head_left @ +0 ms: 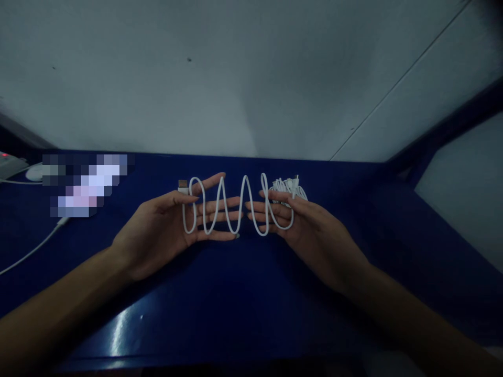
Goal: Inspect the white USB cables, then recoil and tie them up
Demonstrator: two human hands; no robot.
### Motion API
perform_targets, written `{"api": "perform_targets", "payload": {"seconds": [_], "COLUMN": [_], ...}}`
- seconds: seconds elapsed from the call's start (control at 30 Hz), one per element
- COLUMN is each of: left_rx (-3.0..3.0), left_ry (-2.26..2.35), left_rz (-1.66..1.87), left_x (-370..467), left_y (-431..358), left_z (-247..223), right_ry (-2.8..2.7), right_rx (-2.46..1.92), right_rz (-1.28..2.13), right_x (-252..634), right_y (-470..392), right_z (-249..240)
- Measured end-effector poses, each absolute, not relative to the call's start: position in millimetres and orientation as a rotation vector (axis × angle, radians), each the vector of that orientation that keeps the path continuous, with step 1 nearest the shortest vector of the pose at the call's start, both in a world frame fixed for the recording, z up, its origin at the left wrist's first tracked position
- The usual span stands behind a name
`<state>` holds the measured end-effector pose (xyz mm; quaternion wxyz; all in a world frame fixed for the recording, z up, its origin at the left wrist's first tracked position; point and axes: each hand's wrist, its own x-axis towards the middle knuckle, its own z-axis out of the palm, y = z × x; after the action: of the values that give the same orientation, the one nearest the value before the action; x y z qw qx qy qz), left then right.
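Note:
A white USB cable stretches in loose, spring-like loops between my two hands, above a blue tabletop. My left hand has its thumb against the cable near the metal USB plug; its other fingers extend behind the loops. The thumb of my right hand rests over the cable's other end, with its fingers stretched behind the last loops. Partly hidden behind my right hand lies a bundle of white cables with small plugs.
The shiny blue tabletop meets a pale grey panel at the back. To the left, a pixelated, blurred object has a white cord running from it. A blue frame bar slants along the right.

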<state>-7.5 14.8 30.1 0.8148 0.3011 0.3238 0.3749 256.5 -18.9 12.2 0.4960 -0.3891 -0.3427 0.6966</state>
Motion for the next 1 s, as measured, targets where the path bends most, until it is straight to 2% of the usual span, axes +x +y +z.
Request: {"api": "perform_targets", "payload": {"seconds": [1.0], "left_rx": [0.596], "left_ry": [0.689], "left_rz": [0.807], "left_x": [-8.4], "left_y": [16.4], "left_z": [28.4], "right_ry": [-0.847], "right_rx": [-0.936], "right_rz": [1.692], "right_x": [257.8], "right_y": [-19.6], "right_z": [11.4]}}
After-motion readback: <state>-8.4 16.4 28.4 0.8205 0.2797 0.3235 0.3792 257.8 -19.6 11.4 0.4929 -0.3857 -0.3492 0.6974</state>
